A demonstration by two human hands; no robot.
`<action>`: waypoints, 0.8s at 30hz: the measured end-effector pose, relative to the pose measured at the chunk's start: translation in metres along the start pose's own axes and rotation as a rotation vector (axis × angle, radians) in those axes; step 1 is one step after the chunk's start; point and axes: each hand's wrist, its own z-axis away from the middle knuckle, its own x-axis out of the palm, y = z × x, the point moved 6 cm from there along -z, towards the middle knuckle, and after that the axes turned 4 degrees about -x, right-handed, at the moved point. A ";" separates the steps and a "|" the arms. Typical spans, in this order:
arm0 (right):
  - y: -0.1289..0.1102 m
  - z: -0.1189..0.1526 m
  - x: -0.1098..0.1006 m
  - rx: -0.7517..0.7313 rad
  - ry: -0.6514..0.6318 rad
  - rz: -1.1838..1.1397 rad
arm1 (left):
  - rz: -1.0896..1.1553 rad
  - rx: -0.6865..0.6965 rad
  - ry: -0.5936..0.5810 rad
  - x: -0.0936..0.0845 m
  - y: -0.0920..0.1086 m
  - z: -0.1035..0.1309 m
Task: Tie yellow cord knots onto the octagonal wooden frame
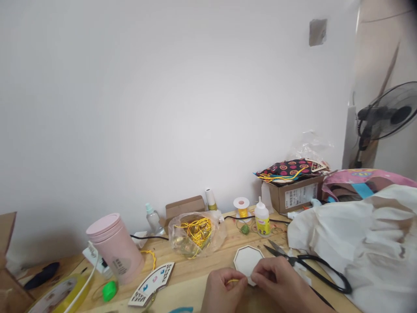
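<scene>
My left hand (224,289) is pinched, with a short piece of yellow cord (233,281) showing between its fingers. Close beside it, my right hand (282,282) has thumb and fingertips pressed together, and whatever lies between them is hidden. Just behind both hands is a white octagonal panel (248,261) with a wooden rim; its near edge meets the fingertips, but I cannot tell whether they grip it. Black-handled scissors (304,261) lie partly open to the right of my right hand. A fan-shaped cutout panel (152,284) lies to the left.
Behind the panel stand a glue bottle (262,219) and a spool of yellow cord (242,208). A clear bag of yellow cords (197,234) is further left, near a pink canister (114,248) and a tape roll (58,295). White cloth (365,234) covers the right side.
</scene>
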 end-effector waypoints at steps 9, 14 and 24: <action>0.012 -0.003 0.014 0.160 -0.123 -0.533 | 0.102 0.068 -0.026 0.000 0.013 0.003; 0.012 -0.007 0.010 0.159 -0.119 -0.535 | 0.125 0.109 -0.055 0.004 0.015 0.003; 0.022 -0.009 0.018 0.192 -0.036 -0.611 | 0.068 0.090 -0.016 0.001 0.014 0.006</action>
